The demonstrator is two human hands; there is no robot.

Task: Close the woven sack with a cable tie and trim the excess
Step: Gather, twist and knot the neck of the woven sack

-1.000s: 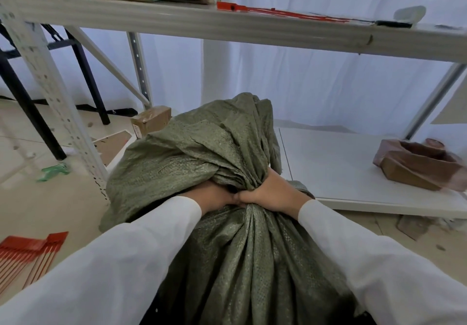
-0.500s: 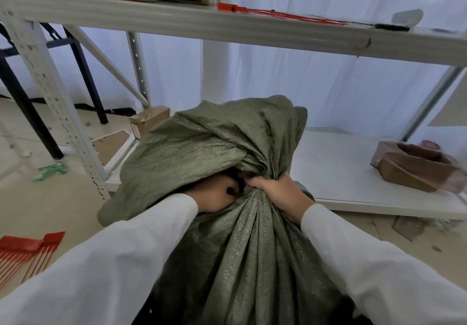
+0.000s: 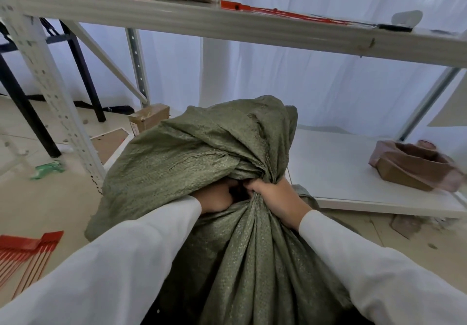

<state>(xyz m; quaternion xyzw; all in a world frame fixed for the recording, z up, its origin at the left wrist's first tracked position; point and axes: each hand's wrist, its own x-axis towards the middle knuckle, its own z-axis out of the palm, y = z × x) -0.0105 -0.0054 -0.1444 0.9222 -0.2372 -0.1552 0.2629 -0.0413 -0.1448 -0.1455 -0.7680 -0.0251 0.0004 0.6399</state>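
Lying unused on the floor at far left, a bundle of red cable ties point(image 3: 24, 251) is waiting, well apart from the work. Next to the right, the left hand point(image 3: 216, 199) is pressing into the gathered mouth of the green woven sack point(image 3: 202, 163); loose cloth is overhanging its fingers, so whether they are curled round the fabric cannot be told. Just beside it, the right hand point(image 3: 274, 198) is clenching the bunched neck, fingers wrapped tightly round the twisted fabric. The sack itself is standing on the floor between the arms, in front of the low white shelf point(image 3: 353, 173), its spare top flopping leftward above the grip. More red cable ties point(image 3: 283, 12) are resting on the upper shelf, with a dark-handled tool point(image 3: 393, 27), possibly a cutter, further right. Judged from this arrangement, gathering is being finished; no tie is yet encircling the neck, so fetching, threading, cinching and trimming are all remaining.
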